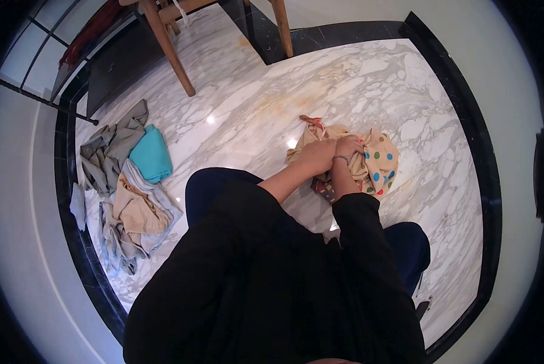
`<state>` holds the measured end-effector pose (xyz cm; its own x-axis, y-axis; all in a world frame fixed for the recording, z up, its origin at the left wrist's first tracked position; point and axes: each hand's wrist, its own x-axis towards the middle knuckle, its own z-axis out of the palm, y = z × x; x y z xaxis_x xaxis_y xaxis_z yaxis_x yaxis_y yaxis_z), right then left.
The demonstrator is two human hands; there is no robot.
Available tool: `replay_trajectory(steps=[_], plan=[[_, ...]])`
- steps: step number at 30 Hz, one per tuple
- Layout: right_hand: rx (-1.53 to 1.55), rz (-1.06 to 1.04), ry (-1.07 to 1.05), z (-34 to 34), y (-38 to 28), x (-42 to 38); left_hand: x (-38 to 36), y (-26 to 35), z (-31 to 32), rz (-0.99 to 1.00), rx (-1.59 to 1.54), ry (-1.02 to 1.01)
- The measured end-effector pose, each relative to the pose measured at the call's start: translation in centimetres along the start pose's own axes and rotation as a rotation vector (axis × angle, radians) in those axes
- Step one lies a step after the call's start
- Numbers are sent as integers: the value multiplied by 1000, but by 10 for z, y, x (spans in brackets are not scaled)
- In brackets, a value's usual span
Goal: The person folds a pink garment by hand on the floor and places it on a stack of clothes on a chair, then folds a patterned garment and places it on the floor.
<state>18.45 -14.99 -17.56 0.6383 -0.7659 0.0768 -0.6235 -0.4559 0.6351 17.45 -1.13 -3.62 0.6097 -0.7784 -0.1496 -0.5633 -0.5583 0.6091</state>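
Observation:
A bunched beige cloth with coloured polka dots [382, 159] lies on the marble floor in front of me. My left hand [318, 155] is on the left part of the bundle, its fingers mostly hidden. Beside it and touching it, my right hand [348, 147] has its fingers bent over the cloth, with a thin band at the wrist. A red tie or strip [312, 121] sticks out at the bundle's upper left. Under my wrists shows a dark patterned piece of fabric [324, 189].
To the left lie a grey-green cloth [109, 151], a folded teal cloth [152, 155] and a beige cloth [139, 208] over pale blue fabric [115, 239]. Wooden chair legs [172, 51] stand at the top. Black border strips [487, 182] edge the marble floor [241, 133].

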Motion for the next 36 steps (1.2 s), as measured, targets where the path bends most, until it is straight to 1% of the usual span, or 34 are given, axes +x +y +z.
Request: replay_trajectory(steps=[2, 3, 5, 11, 14, 17, 20, 23, 26, 29, 32, 34, 36], plan=[[36, 1, -77, -2, -1, 3, -1, 1, -4, -68, -12, -85], [54, 2, -116, -2, -2, 4, -2, 0, -4, -72, -11, -92], [26, -2, -124, -3, -2, 3, -2, -1, -3, -81, -7, -105], [1, -49, -86, 4, -2, 3, -2, -3, -3, 2, -20, -12], [-4, -52, -73, 9, -3, 1, -2, 1, -1, 36, -72, 124], [-5, -54, -58, 6, -1, 0, -1, 3, -2, 132, -69, 106], [-4, -58, -48, 7, -2, 0, -3, 5, -6, 120, -6, 66], [-1, -58, -41, 13, -4, 2, 6, -6, 1, 132, -25, 26], [2, -59, -23, 25, -10, 7, 12, -15, 10, 110, -50, 37], [-7, -33, -2, 17, -6, 6, 11, -10, 2, -22, 20, -97], [-11, -23, 10, 11, -2, 5, 7, -13, -1, 8, 110, -188], [-41, -14, 6, 12, -3, 7, 5, -12, -2, -8, 135, -229], [-35, -50, -16, 0, 4, 1, 2, -11, -3, -10, 162, -263]])
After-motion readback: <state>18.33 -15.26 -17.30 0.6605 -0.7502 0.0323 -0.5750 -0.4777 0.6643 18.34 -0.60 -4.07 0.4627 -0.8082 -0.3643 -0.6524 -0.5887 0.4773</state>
